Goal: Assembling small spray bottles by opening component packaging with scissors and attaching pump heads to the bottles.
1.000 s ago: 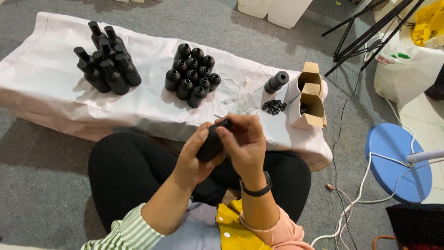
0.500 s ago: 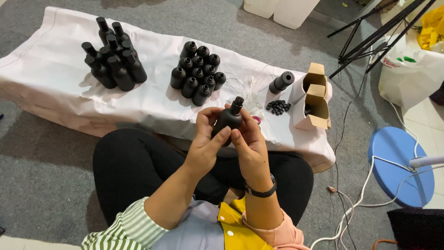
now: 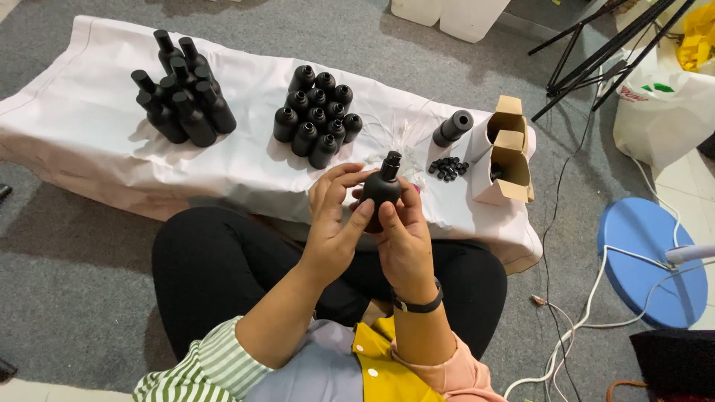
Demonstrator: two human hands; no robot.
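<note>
I see both hands raised above my lap, closed around one matte black bottle (image 3: 381,190). The left hand (image 3: 335,223) wraps its lower body from the left, thumb pressed on the front; the right hand (image 3: 404,237) cups it from the right and below, fingers curled up its side. The bottle stands nearly upright, its long axis running from my palms toward the tabletop (image 3: 89,126), neck and open mouth pointing away from me, tipped slightly right. Its base is hidden inside my palms, so I cannot make out the bottom. Beyond it stand a cluster of capless black bottles (image 3: 316,117), a group of capped black bottles (image 3: 182,93), a bottle lying on its side (image 3: 453,128), a heap of small black caps (image 3: 447,168) and an open cardboard box (image 3: 506,152), whose contents are too dark to read.
</note>
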